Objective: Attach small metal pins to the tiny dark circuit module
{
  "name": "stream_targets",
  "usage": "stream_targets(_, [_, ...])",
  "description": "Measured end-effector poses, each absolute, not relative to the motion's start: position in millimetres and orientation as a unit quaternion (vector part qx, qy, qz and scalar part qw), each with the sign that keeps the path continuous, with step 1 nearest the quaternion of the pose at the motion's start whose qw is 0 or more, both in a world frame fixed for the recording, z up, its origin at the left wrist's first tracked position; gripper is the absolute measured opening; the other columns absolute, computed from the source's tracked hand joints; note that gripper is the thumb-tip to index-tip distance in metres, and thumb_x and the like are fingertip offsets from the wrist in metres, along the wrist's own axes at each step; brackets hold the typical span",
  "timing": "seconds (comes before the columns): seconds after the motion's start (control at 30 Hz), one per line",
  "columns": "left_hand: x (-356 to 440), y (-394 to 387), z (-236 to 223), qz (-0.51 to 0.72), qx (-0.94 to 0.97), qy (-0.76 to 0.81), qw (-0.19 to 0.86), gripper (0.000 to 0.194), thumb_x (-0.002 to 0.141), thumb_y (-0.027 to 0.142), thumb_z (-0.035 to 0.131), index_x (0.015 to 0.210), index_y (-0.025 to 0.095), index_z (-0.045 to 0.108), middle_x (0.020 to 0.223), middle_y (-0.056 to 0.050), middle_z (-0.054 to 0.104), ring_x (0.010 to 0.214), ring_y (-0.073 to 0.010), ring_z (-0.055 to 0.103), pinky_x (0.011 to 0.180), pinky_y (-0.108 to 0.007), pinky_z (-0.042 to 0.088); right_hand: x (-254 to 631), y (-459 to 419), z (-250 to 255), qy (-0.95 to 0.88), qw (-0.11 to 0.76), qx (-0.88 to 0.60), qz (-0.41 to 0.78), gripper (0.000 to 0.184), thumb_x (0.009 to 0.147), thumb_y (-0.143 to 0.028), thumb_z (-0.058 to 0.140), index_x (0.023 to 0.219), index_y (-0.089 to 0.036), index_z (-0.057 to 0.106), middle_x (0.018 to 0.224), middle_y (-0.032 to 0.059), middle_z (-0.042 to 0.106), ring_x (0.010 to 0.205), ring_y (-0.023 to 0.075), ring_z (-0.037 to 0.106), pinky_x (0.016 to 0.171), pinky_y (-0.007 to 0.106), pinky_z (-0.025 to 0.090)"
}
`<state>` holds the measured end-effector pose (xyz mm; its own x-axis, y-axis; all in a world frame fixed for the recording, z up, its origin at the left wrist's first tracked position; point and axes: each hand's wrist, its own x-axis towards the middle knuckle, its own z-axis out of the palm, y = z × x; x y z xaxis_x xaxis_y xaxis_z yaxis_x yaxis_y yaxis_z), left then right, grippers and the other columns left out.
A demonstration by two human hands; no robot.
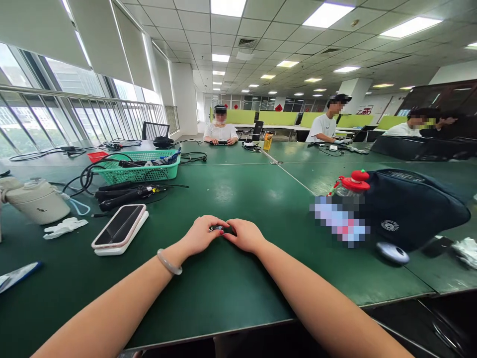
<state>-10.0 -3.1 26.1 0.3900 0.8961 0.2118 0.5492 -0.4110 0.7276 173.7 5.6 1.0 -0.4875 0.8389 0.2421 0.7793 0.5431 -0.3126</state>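
My left hand [201, 235], with a pale bangle on its wrist, is curled on the green table [219, 303]. Its thumb and fingers pinch around a small bluish object [216, 228], mostly covered and too small to name. My right hand [246, 235] meets it fingertip to fingertip, thumb and fingers curved together; whatever lies inside that grip is hidden. Left of my hands, a phone in a pink case [122, 226] rests on top of a white flat box [112, 251].
A green basket [137, 174] holds cables and dark items, with a black folded umbrella-like bundle [126, 196] before it. A beige bottle [39, 201] lies far left. At right are a dark bag [413, 204], a red-capped bottle [354, 183] and a mouse [392, 253]. Several people sit across.
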Motion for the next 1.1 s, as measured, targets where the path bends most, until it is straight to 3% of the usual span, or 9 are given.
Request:
stream_targets(0.17, [-7,-8,23,0.304,0.748,0.451,0.380,0.029,0.073,0.032,0.057,0.098,0.022,0.068,0.103,-0.005,0.067,0.096,-0.0207,0.057,0.088,-0.031,0.041,172,7,1,-0.853,0.179,-0.482,0.090,0.029,0.083,-0.038,0.053,0.108,-0.025,0.053,0.094,0.0023,0.062,0.083,0.0137,0.057,0.067,0.024,0.037])
stream_targets(0.43, [-5,-1,16,0.321,0.701,0.442,0.459,0.036,0.072,0.037,0.060,0.102,0.017,0.066,0.100,-0.006,0.067,0.090,-0.0187,0.058,0.085,-0.030,0.041,172,12,-3,-0.835,0.209,-0.498,0.105,0.030,0.079,-0.039,0.057,0.104,-0.022,0.051,0.083,-0.0004,0.060,0.073,0.0115,0.055,0.062,0.023,0.035])
stream_targets(0.6, [13,6,15,0.419,0.585,0.514,0.466,0.036,0.068,0.033,0.065,0.098,0.014,0.066,0.091,-0.007,0.067,0.085,-0.0169,0.057,0.083,-0.030,0.041,174,13,-1,-0.841,0.197,-0.494,0.102,0.016,0.080,-0.034,0.056,0.089,-0.021,0.058,0.085,0.0004,0.059,0.075,0.0118,0.053,0.063,0.023,0.035])
stream_targets(0.8, [25,-5,15,0.462,0.528,0.432,0.566,0.041,0.065,0.033,0.068,0.101,0.013,0.064,0.088,-0.006,0.067,0.080,-0.0141,0.057,0.084,-0.030,0.041,175,14,-2,-0.850,0.175,-0.490,0.080,0.013,0.084,-0.023,0.047,0.086,-0.019,0.059,0.088,0.0030,0.060,0.080,0.0128,0.054,0.068,0.023,0.036])
stream_targets(1.1, [15,-7,13,0.414,0.627,0.446,0.486,0.034,0.071,0.034,0.062,0.099,0.015,0.067,0.091,-0.007,0.069,0.078,-0.0159,0.058,0.077,-0.030,0.043,180,17,-8,-0.847,0.201,-0.484,0.090,0.013,0.082,-0.027,0.052,0.090,-0.021,0.060,0.089,0.0022,0.057,0.079,0.0126,0.053,0.068,0.023,0.037])
